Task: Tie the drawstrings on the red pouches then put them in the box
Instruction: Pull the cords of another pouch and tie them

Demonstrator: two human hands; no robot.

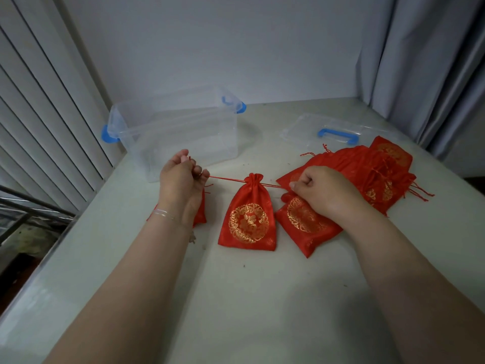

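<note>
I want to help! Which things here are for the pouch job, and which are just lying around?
For the job: left hand, right hand, pouch being cinched, its drawstrings, pile of pouches, clear box.

Just there: box lid, curtain.

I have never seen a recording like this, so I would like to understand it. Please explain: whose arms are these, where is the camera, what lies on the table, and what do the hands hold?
There is no machine here. The arms belong to a person who wears one camera on the head, looking forward and down.

On the table stand a clear box, open, and its lid beside it. A pile of red pouches lies to the right.

The left hand and the right hand each pinch one end of a drawstring, pulling the middle pouch closed.
</note>
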